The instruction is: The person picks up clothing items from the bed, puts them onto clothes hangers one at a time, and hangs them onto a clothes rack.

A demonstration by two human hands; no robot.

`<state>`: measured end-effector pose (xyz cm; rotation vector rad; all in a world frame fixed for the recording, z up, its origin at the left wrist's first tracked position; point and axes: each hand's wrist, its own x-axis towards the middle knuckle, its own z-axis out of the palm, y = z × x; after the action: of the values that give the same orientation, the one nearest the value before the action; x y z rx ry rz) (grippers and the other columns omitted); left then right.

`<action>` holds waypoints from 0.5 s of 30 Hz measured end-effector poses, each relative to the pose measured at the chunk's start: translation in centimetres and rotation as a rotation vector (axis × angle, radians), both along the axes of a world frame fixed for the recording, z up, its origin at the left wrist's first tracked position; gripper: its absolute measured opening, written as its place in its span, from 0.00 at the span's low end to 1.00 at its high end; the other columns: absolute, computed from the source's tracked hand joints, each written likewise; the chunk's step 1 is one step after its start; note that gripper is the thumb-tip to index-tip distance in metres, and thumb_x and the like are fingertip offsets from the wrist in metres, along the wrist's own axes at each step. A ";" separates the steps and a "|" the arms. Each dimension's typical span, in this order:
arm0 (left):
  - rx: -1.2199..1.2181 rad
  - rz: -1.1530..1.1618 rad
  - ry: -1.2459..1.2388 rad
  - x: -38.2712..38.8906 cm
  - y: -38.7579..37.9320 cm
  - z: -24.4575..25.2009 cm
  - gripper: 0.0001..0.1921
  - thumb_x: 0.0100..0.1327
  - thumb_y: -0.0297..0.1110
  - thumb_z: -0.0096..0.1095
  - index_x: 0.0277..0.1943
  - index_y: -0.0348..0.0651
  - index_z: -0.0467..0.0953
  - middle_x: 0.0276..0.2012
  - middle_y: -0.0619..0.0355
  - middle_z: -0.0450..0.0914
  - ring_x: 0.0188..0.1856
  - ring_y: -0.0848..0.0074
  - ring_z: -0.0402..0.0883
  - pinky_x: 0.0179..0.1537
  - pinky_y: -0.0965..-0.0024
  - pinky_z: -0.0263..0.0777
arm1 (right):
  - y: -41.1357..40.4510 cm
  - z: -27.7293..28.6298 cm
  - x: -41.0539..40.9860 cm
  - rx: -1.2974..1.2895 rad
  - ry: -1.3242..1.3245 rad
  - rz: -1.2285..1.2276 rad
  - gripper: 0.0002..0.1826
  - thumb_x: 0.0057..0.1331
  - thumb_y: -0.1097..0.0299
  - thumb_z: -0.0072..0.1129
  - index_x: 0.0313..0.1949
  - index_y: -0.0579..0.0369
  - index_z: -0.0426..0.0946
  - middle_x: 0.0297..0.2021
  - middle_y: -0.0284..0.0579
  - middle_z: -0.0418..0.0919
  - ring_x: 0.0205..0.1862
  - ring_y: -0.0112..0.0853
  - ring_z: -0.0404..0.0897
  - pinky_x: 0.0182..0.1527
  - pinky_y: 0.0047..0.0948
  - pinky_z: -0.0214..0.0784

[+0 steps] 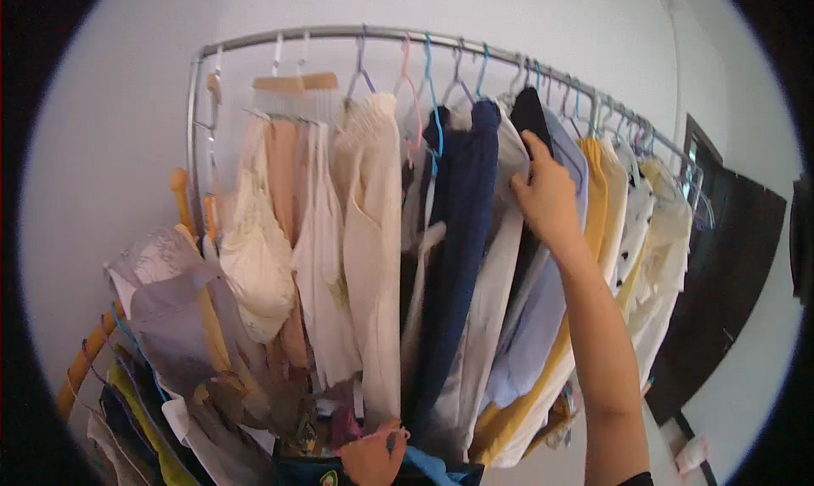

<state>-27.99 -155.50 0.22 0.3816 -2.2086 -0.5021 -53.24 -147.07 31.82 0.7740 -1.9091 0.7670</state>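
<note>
My right hand (pixel 545 190) is raised among the hung clothes, at a black garment (pixel 531 111) and the shoulder of a pale grey-white garment (pixel 514 152). Its index finger and thumb are apart; the other fingers are hidden, so a grip cannot be made out. Low at the bottom edge, my left hand (pixel 374 460) is closed around a thin pink piece (pixel 397 432), which looks like part of a hanger. Blue cloth (pixel 435 467) shows beside that hand. Left of the right hand hang dark blue trousers (pixel 464 232); a light blue shirt (pixel 540 321) hangs partly behind the forearm.
A metal clothes rail (pixel 413 36) runs across the view with several coloured hangers. Cream garments (pixel 375 232) and yellow trousers (pixel 594 168) hang from it. At left, a wooden stand (pixel 82 371) carries more clothes. A dark door (pixel 718 282) is at right.
</note>
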 end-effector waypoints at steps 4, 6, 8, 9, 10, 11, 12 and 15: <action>0.192 -0.047 -0.119 -1.7 0.3 1.0 0.09 0.56 0.41 0.61 0.31 0.47 0.80 0.21 0.50 0.78 0.24 0.57 0.78 0.25 0.60 0.68 | 3.3 -8.6 -1.1 0.032 -0.167 0.334 0.18 0.60 0.71 0.53 0.50 0.59 0.70 0.31 0.56 0.79 0.35 0.43 0.81 0.40 0.38 0.71; 0.092 -0.025 -0.035 -2.2 0.3 0.7 0.10 0.59 0.44 0.60 0.30 0.48 0.80 0.18 0.53 0.77 0.22 0.60 0.77 0.23 0.60 0.66 | 6.2 -11.3 2.0 0.083 -0.496 0.491 0.12 0.64 0.72 0.52 0.46 0.61 0.73 0.27 0.49 0.78 0.32 0.29 0.80 0.38 0.25 0.71; 0.077 -0.032 -0.064 -2.2 0.4 0.6 0.11 0.60 0.43 0.60 0.29 0.47 0.80 0.18 0.53 0.77 0.21 0.60 0.77 0.24 0.60 0.66 | 9.3 -16.4 4.3 -0.005 -0.660 0.552 0.11 0.65 0.73 0.50 0.46 0.61 0.73 0.27 0.48 0.78 0.32 0.28 0.80 0.38 0.24 0.71; 0.144 -0.104 -0.038 -2.3 0.7 1.0 0.11 0.60 0.42 0.60 0.30 0.45 0.81 0.17 0.53 0.76 0.21 0.60 0.76 0.23 0.62 0.66 | 11.2 -18.6 5.6 -0.099 -0.749 0.623 0.11 0.66 0.74 0.49 0.46 0.60 0.74 0.27 0.46 0.79 0.32 0.27 0.80 0.38 0.23 0.71; 0.206 -0.163 -0.004 -2.0 1.0 1.2 0.11 0.60 0.41 0.61 0.30 0.44 0.81 0.17 0.54 0.76 0.20 0.60 0.75 0.23 0.63 0.65 | 13.5 -20.9 6.4 0.065 -0.794 0.590 0.11 0.66 0.74 0.49 0.47 0.60 0.74 0.28 0.46 0.79 0.33 0.26 0.81 0.37 0.24 0.71; 0.212 -0.174 -0.032 -2.0 1.6 0.8 0.11 0.60 0.41 0.61 0.30 0.44 0.81 0.17 0.54 0.76 0.20 0.60 0.75 0.23 0.63 0.65 | 16.2 -23.4 6.9 0.227 -0.828 0.554 0.12 0.66 0.75 0.49 0.48 0.60 0.74 0.30 0.45 0.80 0.34 0.26 0.81 0.37 0.24 0.71; 0.283 -0.210 -0.004 -1.8 2.3 0.6 0.10 0.59 0.40 0.62 0.30 0.43 0.81 0.16 0.54 0.76 0.20 0.61 0.75 0.23 0.64 0.65 | 18.8 -25.5 7.8 0.305 -0.887 0.530 0.12 0.65 0.75 0.50 0.47 0.60 0.75 0.31 0.46 0.81 0.35 0.29 0.81 0.38 0.26 0.72; 0.277 -0.278 -0.022 -1.3 4.8 1.1 0.09 0.59 0.36 0.63 0.30 0.39 0.81 0.17 0.54 0.77 0.20 0.65 0.77 0.22 0.69 0.65 | 26.2 -30.2 10.8 0.445 -0.950 0.423 0.14 0.63 0.76 0.53 0.48 0.58 0.74 0.36 0.47 0.80 0.37 0.35 0.81 0.41 0.30 0.72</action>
<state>-29.33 -150.71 1.29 0.2241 -2.2287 -0.9645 -42.46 -120.92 1.63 1.2558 -2.8763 1.1079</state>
